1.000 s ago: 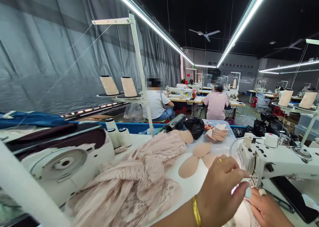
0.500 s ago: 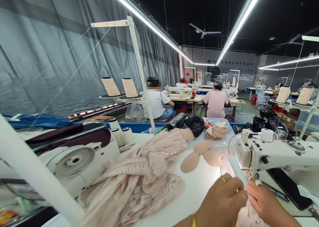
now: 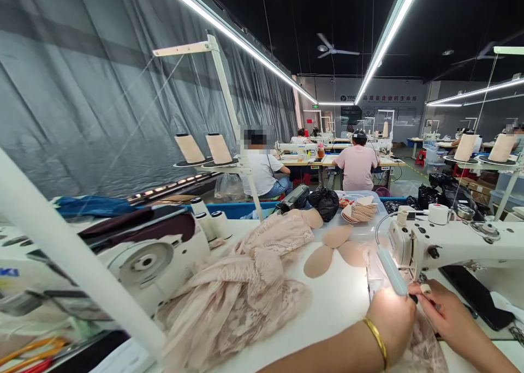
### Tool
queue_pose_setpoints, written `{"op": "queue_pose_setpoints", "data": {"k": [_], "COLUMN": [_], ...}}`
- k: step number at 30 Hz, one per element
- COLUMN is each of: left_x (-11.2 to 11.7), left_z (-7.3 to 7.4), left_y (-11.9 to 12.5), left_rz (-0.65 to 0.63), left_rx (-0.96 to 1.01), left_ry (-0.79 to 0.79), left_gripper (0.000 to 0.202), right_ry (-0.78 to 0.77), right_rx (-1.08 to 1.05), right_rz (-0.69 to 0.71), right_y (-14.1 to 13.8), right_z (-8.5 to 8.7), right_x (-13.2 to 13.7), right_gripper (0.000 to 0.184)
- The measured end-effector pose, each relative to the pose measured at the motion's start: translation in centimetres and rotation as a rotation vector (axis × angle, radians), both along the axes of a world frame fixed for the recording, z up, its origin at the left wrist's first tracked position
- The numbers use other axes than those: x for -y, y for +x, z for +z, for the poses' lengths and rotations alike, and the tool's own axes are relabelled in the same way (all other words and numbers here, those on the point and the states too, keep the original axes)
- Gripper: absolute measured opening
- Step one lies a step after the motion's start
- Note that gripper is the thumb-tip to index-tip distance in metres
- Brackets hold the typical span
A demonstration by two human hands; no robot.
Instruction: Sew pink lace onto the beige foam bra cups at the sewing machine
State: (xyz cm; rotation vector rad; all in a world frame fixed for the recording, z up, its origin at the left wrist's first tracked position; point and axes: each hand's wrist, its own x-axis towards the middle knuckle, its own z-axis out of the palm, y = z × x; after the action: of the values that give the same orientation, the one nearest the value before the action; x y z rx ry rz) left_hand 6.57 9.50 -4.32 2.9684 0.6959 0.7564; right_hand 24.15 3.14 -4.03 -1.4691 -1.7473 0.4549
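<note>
My left hand (image 3: 391,321), with a gold bracelet on the wrist, is closed below the lit pale tube lamp (image 3: 391,269). A small black tip shows by its fingers; what they hold is hidden. My right hand (image 3: 450,313) is beside it, under the head of the white sewing machine (image 3: 462,245), thumb and fingers bent together on something I cannot make out. Pale pink lace fabric (image 3: 423,343) lies beneath both hands. Left of them is a heap of beige lace garments (image 3: 241,291). Beige petal-shaped pads (image 3: 318,261) lie flat behind it on the table.
A black phone (image 3: 477,296) lies right of my right hand. At the back are a clear bin (image 3: 372,228), stacked beige cups (image 3: 360,209) and a black bag (image 3: 324,203). A white thread stand (image 3: 229,95) and another machine (image 3: 151,258) stand left. Co-workers sit ahead.
My left hand has turned and moved slightly right, nearer the right hand. The right hand's thumb and fingers have lifted and bent. The view has shifted a little left.
</note>
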Motion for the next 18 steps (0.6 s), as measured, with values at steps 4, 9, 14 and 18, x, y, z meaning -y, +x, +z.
{"op": "queue_pose_setpoints", "data": {"k": [4, 9, 14, 18], "left_x": [2.7, 4.7, 1.6, -2.0], "left_z": [-3.1, -1.3, 2.5, 2.8], "left_y": [0.1, -4.2, -6.7, -5.6], "left_rz": [-0.357, -0.386, -0.161, -0.003], "left_rx": [-0.313, -0.077, 0.084, 0.132], "left_ry": [0.135, 0.256, 0.308, 0.402], "left_gripper": [0.024, 0.019, 0.007, 0.021], "right_ry": [-0.275, -0.310, -0.213, -0.085], "right_rx": [-0.501, -0.372, 0.125, 0.273], "right_rz": [0.028, 0.207, 0.168, -0.155], "right_y": [-1.1, -3.1, -1.2, 0.9], "right_z": [0.2, 0.7, 1.7, 1.6], "right_x": [2.4, 5.6, 3.6, -2.1], "right_gripper": [0.053, 0.047, 0.037, 0.032]}}
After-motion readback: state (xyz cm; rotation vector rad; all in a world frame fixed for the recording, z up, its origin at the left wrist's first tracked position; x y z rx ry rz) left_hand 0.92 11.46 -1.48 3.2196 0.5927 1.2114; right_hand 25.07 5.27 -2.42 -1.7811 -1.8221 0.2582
